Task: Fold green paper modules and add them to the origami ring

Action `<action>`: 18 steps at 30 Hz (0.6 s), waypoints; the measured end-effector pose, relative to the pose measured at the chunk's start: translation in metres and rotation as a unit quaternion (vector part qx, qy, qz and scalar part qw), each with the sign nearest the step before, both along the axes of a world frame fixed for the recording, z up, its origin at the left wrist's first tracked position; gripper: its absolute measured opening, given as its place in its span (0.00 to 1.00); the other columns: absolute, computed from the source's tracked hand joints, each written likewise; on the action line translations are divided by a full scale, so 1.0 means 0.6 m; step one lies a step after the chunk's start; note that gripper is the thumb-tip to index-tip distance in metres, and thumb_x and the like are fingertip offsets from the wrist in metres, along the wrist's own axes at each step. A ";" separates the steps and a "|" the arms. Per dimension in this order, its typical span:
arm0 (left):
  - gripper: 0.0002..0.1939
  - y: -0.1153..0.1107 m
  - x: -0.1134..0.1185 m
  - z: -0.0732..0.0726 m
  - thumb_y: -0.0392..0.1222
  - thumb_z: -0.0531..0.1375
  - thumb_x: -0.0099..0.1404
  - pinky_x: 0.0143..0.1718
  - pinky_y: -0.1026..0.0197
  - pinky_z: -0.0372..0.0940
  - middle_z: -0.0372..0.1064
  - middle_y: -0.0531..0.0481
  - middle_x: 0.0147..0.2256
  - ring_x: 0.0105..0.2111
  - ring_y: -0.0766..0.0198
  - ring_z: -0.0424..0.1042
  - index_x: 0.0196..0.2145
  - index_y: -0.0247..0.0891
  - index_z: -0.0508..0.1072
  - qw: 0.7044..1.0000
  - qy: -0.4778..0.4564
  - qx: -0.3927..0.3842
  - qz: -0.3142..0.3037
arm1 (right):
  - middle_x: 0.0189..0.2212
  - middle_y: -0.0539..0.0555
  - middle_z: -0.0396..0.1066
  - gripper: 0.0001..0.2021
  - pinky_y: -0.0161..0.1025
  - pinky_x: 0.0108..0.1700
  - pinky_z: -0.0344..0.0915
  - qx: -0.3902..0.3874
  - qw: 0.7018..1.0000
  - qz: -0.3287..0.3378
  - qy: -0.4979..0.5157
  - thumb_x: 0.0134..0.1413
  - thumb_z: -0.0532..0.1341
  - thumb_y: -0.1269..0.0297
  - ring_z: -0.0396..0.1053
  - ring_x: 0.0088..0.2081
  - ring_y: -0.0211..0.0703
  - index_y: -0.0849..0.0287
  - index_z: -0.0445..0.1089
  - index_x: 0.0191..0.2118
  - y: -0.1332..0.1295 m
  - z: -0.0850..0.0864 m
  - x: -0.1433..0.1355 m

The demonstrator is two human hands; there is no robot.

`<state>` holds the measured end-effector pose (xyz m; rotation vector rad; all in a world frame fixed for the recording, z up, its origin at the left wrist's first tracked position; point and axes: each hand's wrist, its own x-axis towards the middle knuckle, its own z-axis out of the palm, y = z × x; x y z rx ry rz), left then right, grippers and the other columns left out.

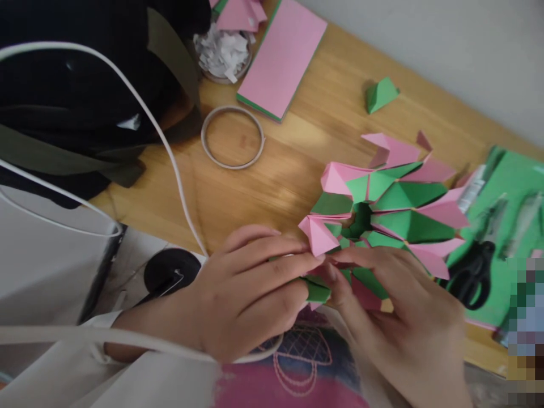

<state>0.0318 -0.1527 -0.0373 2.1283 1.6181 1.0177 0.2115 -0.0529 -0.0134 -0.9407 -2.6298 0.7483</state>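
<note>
A ring-shaped folded paper flower (412,209) in pink and green stands at the table's near edge, with a dark hole at its middle. My left hand (259,283) is closed over its left front side, fingertips against a pink folded point (321,235). From the right, my right hand (399,317) pinches the front of the flower, thumb and forefinger meeting close to my left fingertips. Green paper shows beneath my left fingers. The exact spot between the right fingertips is partly hidden.
Scissors (478,272) with black handles lie on green paper (518,226) at right. A pink and green paper stack (283,59), a tape ring (233,137), a dish of paper scraps (223,51) and a green folded piece (382,95) lie behind. A black bag (85,96) and white cable (165,141) are left.
</note>
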 end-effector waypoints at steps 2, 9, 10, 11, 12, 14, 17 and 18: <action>0.03 0.000 0.001 0.001 0.34 0.60 0.65 0.53 0.55 0.68 0.78 0.48 0.46 0.49 0.61 0.74 0.34 0.37 0.73 0.999 -0.027 -0.018 0.006 | 0.29 0.52 0.76 0.03 0.39 0.34 0.66 0.005 1.000 0.010 -0.003 0.58 0.61 0.70 0.72 0.28 0.40 0.60 0.69 0.39 0.002 0.001 -0.002; 0.04 -0.010 0.002 -0.002 0.31 0.59 0.64 0.48 0.55 0.71 0.78 0.44 0.44 0.45 0.60 0.75 0.34 0.37 0.72 0.984 -0.163 -0.059 0.051 | 0.30 0.52 0.75 0.06 0.41 0.36 0.66 0.091 0.975 0.201 -0.005 0.58 0.59 0.75 0.71 0.30 0.41 0.60 0.70 0.40 0.039 0.012 0.005; 0.04 -0.012 0.002 -0.004 0.31 0.59 0.64 0.48 0.54 0.71 0.78 0.44 0.44 0.45 0.60 0.75 0.34 0.37 0.72 0.982 -0.173 -0.057 0.053 | 0.29 0.53 0.74 0.06 0.41 0.36 0.66 0.118 0.965 0.233 -0.010 0.58 0.59 0.76 0.71 0.30 0.41 0.60 0.70 0.39 0.044 0.014 0.007; 0.04 -0.015 0.003 -0.007 0.31 0.59 0.64 0.49 0.54 0.71 0.78 0.44 0.44 0.45 0.60 0.75 0.34 0.37 0.72 0.981 -0.178 -0.055 0.054 | 0.29 0.53 0.74 0.06 0.42 0.35 0.65 0.141 0.955 0.261 -0.016 0.58 0.59 0.76 0.70 0.30 0.41 0.61 0.71 0.39 0.049 0.015 0.009; 0.05 -0.017 0.004 -0.009 0.31 0.59 0.64 0.49 0.54 0.71 0.78 0.44 0.44 0.45 0.61 0.76 0.34 0.38 0.72 0.981 -0.181 -0.053 0.053 | 0.29 0.54 0.74 0.07 0.42 0.35 0.65 0.157 0.946 0.282 -0.022 0.59 0.58 0.77 0.70 0.30 0.42 0.62 0.72 0.39 0.052 0.016 0.011; 0.05 -0.021 0.006 -0.014 0.31 0.59 0.64 0.50 0.55 0.70 0.78 0.44 0.43 0.44 0.61 0.76 0.35 0.38 0.73 0.981 -0.180 -0.043 0.054 | 0.30 0.55 0.73 0.08 0.43 0.35 0.65 0.176 0.936 0.305 -0.029 0.59 0.57 0.76 0.69 0.31 0.43 0.63 0.72 0.40 0.053 0.015 0.013; 0.05 -0.026 0.009 -0.017 0.31 0.58 0.64 0.50 0.56 0.70 0.79 0.44 0.42 0.44 0.62 0.76 0.35 0.38 0.73 0.984 -0.169 -0.025 0.058 | 0.30 0.56 0.73 0.08 0.45 0.37 0.65 0.198 0.931 0.304 -0.039 0.60 0.57 0.74 0.69 0.33 0.45 0.64 0.73 0.42 0.048 0.013 0.017; 0.05 -0.027 0.009 -0.018 0.31 0.58 0.64 0.50 0.56 0.70 0.79 0.44 0.42 0.44 0.62 0.76 0.35 0.38 0.73 0.984 -0.163 -0.019 0.062 | 0.31 0.56 0.73 0.08 0.45 0.38 0.65 0.204 0.930 0.302 -0.042 0.61 0.57 0.74 0.69 0.33 0.45 0.64 0.73 0.42 0.046 0.012 0.018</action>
